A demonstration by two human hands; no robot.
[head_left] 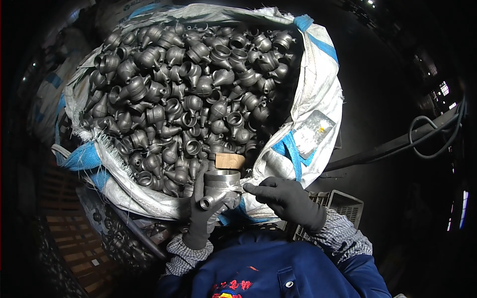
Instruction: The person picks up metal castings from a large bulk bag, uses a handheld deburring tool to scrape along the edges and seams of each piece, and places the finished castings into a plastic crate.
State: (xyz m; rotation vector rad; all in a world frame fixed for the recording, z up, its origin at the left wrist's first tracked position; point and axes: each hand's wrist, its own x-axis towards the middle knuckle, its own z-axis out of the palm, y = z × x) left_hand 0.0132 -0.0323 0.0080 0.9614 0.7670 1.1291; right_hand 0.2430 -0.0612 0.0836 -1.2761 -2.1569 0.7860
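Note:
My left hand (200,211), in a dark glove, is wrapped round a grey metal fitting (222,180). Its wide threaded mouth faces up, and a short tube sticks out toward my lower left. A thin whitish strip (231,188) crosses the fitting's side below the thread. On its right, my gloved right hand (283,198) has its fingers drawn together, the tips close by the strip; whatever they pinch is too small to make out. Just beyond the fitting is a small tan block (229,160), perhaps wood. Behind both hands lies a heap of similar grey castings (194,99).
A white woven bulk sack (318,94) with blue straps surrounds the heap, its frayed edge folded down. A plastic crate (346,206) stands at the right, near a dark bar (387,149) with a looped cable. More small parts (121,243) lie at lower left, beside brown slats (67,233).

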